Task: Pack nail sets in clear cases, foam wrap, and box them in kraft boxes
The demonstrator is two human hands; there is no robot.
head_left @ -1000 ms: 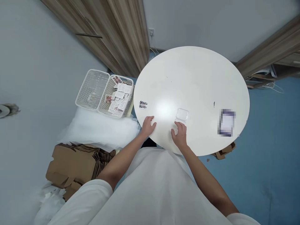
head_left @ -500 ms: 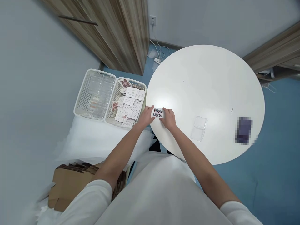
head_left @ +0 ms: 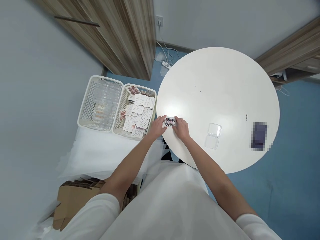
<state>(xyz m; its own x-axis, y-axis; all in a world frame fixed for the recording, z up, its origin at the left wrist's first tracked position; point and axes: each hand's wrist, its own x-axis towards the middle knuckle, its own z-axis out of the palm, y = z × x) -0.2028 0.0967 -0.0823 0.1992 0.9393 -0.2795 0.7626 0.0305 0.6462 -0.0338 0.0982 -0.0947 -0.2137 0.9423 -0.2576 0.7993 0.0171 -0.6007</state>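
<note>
Over the left edge of the round white table (head_left: pixel 225 73), a small white card (head_left: pixel 170 126) with two rows of dark, glossy ovals lies between my hands. My left hand (head_left: pixel 158 127) is closed on its left end, thumb and fingers at the edge. At the opposite end, my right hand (head_left: pixel 182 129) pinches the card too. What the ovals are is too small to make out. A clear plastic case (head_left: pixel 212 141) lies opened flat on the table, to the right of my right hand and apart from it.
Left of the table stand two white baskets: one (head_left: pixel 83 100) holds clear plastic cases, the other (head_left: pixel 120 128) printed cards. A blurred-out dark object (head_left: pixel 259 136) lies at the table's right. Flattened cardboard (head_left: pixel 75 200) sits lower left. Cables and a power strip (head_left: pixel 166 64) lie behind the table.
The view has shifted slightly. Both hands still hold the card at its ends, now a little farther right and lower in the picture. The clear case stays where it lay.
</note>
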